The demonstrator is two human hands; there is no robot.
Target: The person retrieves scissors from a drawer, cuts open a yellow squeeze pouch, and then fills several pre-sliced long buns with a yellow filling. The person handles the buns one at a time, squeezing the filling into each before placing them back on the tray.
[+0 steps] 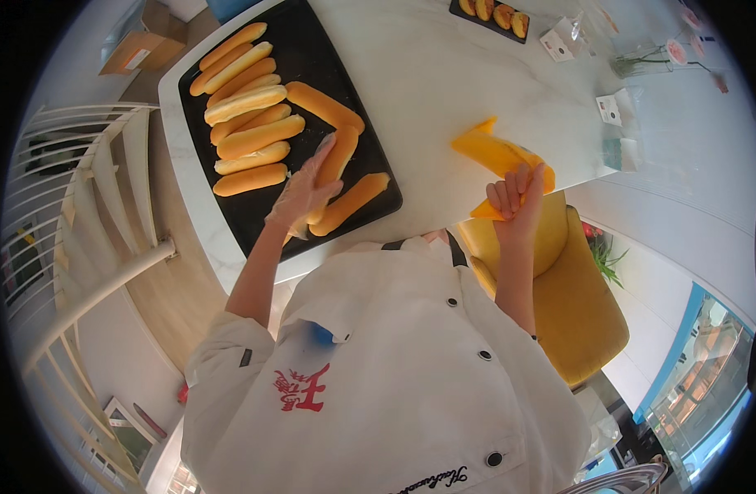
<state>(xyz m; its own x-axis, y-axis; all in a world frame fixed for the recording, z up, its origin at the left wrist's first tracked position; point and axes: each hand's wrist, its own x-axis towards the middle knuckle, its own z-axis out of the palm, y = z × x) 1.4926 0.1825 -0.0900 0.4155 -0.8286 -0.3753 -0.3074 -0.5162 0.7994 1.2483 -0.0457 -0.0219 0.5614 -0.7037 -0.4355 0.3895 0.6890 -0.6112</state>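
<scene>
My left hand (305, 185), in a clear plastic glove, has its fingers around a long bread roll (340, 154) on the black baking tray (319, 46). One roll (325, 106) touches the held roll's far end, and another (353, 200) lies just right of it. Several more golden rolls (260, 136) lie side by side along the tray's left part; some show a pale split side. My bare right hand (515, 196) grips a yellow piping bag (495, 151) over the marble table's near right part. The bag is bent, and its contents are hidden.
On the marble table (415, 80), a small dark tray (492, 18) holds several browned pieces at the far side. Near the right edge are white packets (560, 46) and a glass vase (640, 63) with pink flowers. A yellow chair (575, 296) stands by the near right edge; a white stair railing (100, 302) is left.
</scene>
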